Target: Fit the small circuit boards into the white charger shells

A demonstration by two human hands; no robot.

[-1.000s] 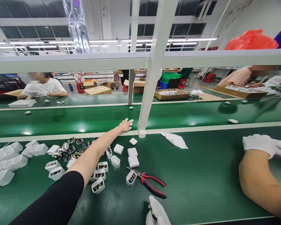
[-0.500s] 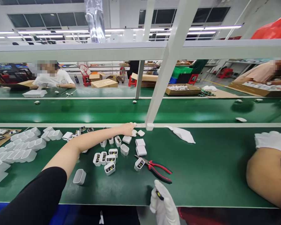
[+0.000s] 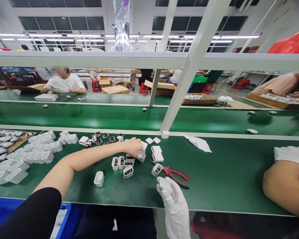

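My left hand (image 3: 134,147), bare, reaches over the parts with its fingers curled down beside an oval white plastic housing (image 3: 141,156). What its fingertips hold, if anything, is hidden. My right hand (image 3: 174,199), in a white glove, grips a small white plastic piece (image 3: 164,184) between thumb and fingers near the table's front edge. Beyond it lie red-and-black pliers (image 3: 175,175), with a housing holding a circuit board (image 3: 156,170) against their jaws. Several filled housings (image 3: 128,172) stand before my left hand; an unfilled one (image 3: 99,179) stands nearer me.
Rows of white housings (image 3: 35,151) fill the table's left side. Bare circuit boards (image 3: 112,139) lie behind my left arm. A white cloth (image 3: 198,143) rests by the frame post (image 3: 181,89). A co-worker's gloved hand (image 3: 291,156) is at right. A green belt (image 3: 114,116) runs behind.
My left hand has drawn back from the belt edge toward the housings. My right hand has risen slightly and turned; a dark, yellow-marked side of its piece no longer shows. The view has shifted left.
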